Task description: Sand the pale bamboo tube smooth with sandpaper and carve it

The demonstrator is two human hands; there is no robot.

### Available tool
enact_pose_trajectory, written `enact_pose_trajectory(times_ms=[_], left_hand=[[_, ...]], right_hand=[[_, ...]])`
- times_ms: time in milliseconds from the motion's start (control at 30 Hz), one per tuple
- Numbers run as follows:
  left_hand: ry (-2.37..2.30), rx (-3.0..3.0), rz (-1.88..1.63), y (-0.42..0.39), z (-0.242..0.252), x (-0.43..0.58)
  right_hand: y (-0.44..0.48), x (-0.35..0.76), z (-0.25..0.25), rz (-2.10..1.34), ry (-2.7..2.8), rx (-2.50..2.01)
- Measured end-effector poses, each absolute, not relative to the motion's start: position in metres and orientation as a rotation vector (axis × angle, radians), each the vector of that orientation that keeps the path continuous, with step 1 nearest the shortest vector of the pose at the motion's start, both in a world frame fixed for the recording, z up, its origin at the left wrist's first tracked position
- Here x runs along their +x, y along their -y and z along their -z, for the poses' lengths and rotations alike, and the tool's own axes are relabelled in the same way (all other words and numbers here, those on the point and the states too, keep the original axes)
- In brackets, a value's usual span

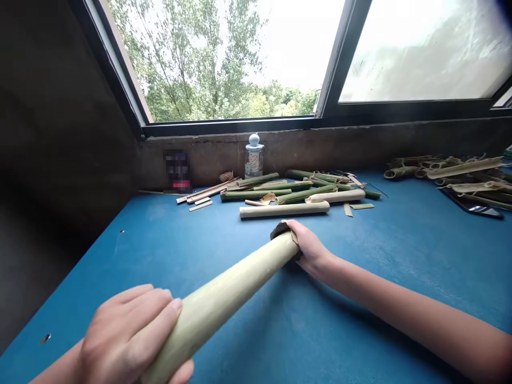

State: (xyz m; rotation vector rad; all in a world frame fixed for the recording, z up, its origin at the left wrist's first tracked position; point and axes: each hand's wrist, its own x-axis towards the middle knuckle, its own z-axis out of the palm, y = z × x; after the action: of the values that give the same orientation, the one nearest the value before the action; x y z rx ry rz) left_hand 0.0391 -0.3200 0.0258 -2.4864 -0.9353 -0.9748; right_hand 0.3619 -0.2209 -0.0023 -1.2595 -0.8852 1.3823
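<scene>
Left hand (124, 336) and right hand (308, 248) grip a bamboo tube (216, 309) over a blue table (360, 277).
Left fingers (148, 314), together, clamp the tube; its near end is cut off. Right fingers (290, 226) curl over the far end, hiding it.

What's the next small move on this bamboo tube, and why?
Probably peel away the ragged brown scrap at the far end of the bamboo tube: the right hand sits right beside it, while the left hand grips the near end.

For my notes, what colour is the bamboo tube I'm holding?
The bamboo tube is pale yellow-green; head view.
</scene>
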Motion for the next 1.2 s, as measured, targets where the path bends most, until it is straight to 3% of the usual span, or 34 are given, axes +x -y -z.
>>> enact_pose_trajectory(times_ms=[67, 133, 300, 367, 433, 533, 667, 867, 1200], left_hand=[[0.867, -2.532, 1.092, 0.312, -0.034, 0.053], [1.14, -2.63, 1.273, 0.307, -0.04, 0.063], [2.631, -2.534, 1.701, 0.299, -0.044, 0.074], [3.251, -2.415, 1.636, 0.289, -0.04, 0.078], [3.508, -2.394, 1.566, 0.278, -0.034, 0.084], [3.126, -2.518, 1.798, 0.267, -0.022, 0.09], [2.754, -2.511, 1.821, 0.272, -0.013, 0.094], [2.065, -2.467, 1.066, 0.274, -0.021, 0.081], [1.814, -2.113, 0.331, 0.302, -0.041, 0.071]], right_hand=[[0.214, 0.367, 0.002, -1.29, 0.916, -1.252], [0.212, 0.374, -0.003, -1.142, 0.949, -1.223], [0.226, 0.395, -0.037, -0.587, 1.253, -0.94], [0.231, 0.401, -0.048, -0.253, 1.53, -0.649], [0.231, 0.404, -0.051, -0.032, 1.804, -0.487], [0.223, 0.402, -0.038, -0.006, 2.072, -0.781], [0.212, 0.396, -0.019, -0.313, 2.031, -1.24], [0.213, 0.407, -0.029, -0.606, 2.18, -1.303], [0.18, 0.44, -0.022, -0.685, 2.142, -1.26]])
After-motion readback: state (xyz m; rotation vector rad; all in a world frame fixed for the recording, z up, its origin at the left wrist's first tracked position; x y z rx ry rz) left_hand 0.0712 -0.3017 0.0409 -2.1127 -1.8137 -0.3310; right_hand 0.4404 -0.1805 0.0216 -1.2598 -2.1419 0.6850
